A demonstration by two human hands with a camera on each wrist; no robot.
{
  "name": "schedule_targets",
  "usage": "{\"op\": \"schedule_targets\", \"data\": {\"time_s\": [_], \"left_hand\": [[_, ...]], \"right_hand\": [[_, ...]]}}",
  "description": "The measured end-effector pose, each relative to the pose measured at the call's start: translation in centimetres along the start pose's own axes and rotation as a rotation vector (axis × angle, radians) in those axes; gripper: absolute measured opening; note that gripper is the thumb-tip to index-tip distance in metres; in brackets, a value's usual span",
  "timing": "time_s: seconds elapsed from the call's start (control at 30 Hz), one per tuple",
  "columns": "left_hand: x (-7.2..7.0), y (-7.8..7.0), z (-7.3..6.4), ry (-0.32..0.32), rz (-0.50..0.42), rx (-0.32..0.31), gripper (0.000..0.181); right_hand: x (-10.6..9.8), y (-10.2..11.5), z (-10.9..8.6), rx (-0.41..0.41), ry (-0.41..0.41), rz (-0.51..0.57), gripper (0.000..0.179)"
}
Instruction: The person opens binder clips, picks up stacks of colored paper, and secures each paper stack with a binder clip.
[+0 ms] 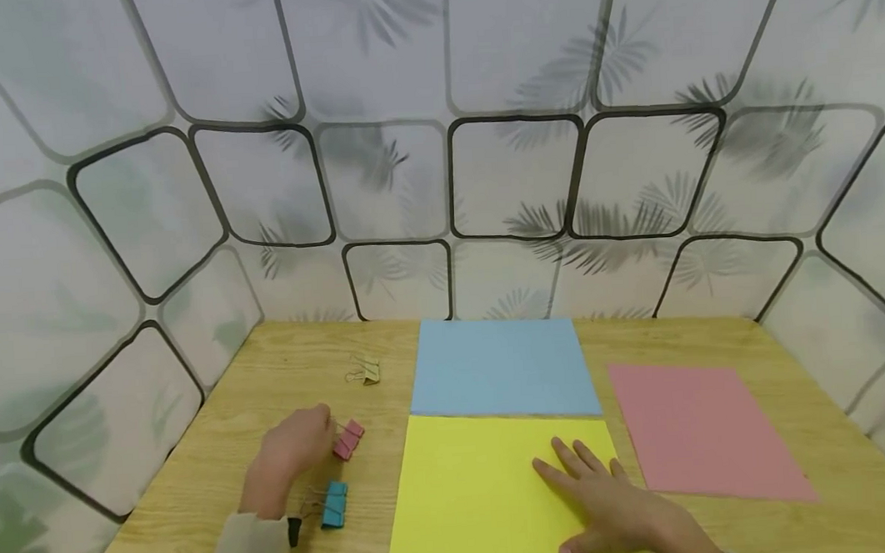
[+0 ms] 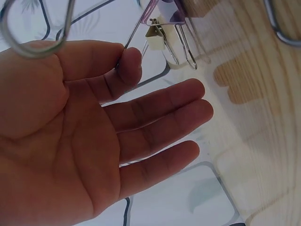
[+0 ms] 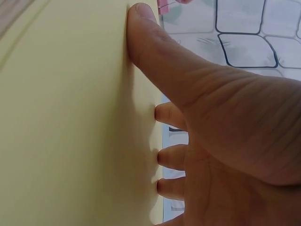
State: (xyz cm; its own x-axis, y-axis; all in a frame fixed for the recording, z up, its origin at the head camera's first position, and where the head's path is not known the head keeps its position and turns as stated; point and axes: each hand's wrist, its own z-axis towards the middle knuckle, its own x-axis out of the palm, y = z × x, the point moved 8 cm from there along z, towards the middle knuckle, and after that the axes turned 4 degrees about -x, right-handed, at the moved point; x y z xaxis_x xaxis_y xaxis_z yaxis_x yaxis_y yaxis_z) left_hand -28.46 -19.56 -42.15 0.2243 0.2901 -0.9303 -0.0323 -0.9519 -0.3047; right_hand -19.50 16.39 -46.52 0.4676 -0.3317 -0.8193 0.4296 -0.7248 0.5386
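Near the left of the table, my left hand (image 1: pixel 295 447) pinches one wire handle of a pink binder clip (image 1: pixel 349 440) between thumb and index finger. In the left wrist view that clip (image 2: pixel 162 13) shows at the top, and the other three fingers of the hand (image 2: pixel 89 132) stretch out loosely. A teal binder clip (image 1: pixel 334 506) lies just nearer than the left hand. My right hand (image 1: pixel 608 502) rests with spread fingers on a yellow sheet (image 1: pixel 476 492). The right wrist view shows its fingertips and thumb touching the yellow surface (image 3: pixel 70 122).
Beyond the yellow sheet is a blue sheet (image 1: pixel 503 369), their edges meeting. A pink sheet (image 1: pixel 709 429) lies at the right. Farther back on the left sits a small yellow binder clip (image 1: pixel 371 371). Patterned fabric walls (image 1: pixel 392 179) surround the wooden table (image 1: pixel 282 360).
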Motion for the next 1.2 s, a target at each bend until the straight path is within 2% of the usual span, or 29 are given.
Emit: {"op": "schedule_targets", "data": {"time_s": [0.2,0.43,0.57,0.77,0.9,1.07,1.13,1.2], "left_hand": [[0.4,0.1,0.0,-0.014,-0.031,-0.026,0.021],[0.0,-0.2,0.2,-0.056,-0.039,-0.007,0.024],[-0.3,-0.2,0.2,-0.058,-0.053,-0.002,0.024],[-0.8,0.2,0.1,-0.057,-0.13,-0.023,0.028],[-1.5,0.7,0.1,-0.096,-0.307,-0.052,0.028],[-2.8,1.5,0.1,-0.211,-0.606,-0.076,0.029],[-3.0,1.7,0.1,-0.218,-0.736,-0.084,0.031],[-3.0,1.8,0.2,-0.191,-0.904,-0.085,0.033]], "right_hand": [[0.4,0.1,-0.2,-0.006,0.0,-0.003,0.107],[0.2,0.0,-0.2,-0.006,0.0,-0.012,0.106],[0.0,0.0,-0.1,-0.013,-0.007,-0.012,0.106],[-0.1,0.2,0.0,-0.028,-0.015,-0.014,0.106],[-0.1,0.1,0.0,-0.02,-0.012,-0.015,0.106],[-0.1,0.0,0.0,-0.011,-0.007,-0.008,0.106],[-0.1,0.0,0.0,-0.009,-0.006,-0.001,0.106],[-0.1,-0.1,0.0,-0.009,-0.007,0.002,0.106]]}}
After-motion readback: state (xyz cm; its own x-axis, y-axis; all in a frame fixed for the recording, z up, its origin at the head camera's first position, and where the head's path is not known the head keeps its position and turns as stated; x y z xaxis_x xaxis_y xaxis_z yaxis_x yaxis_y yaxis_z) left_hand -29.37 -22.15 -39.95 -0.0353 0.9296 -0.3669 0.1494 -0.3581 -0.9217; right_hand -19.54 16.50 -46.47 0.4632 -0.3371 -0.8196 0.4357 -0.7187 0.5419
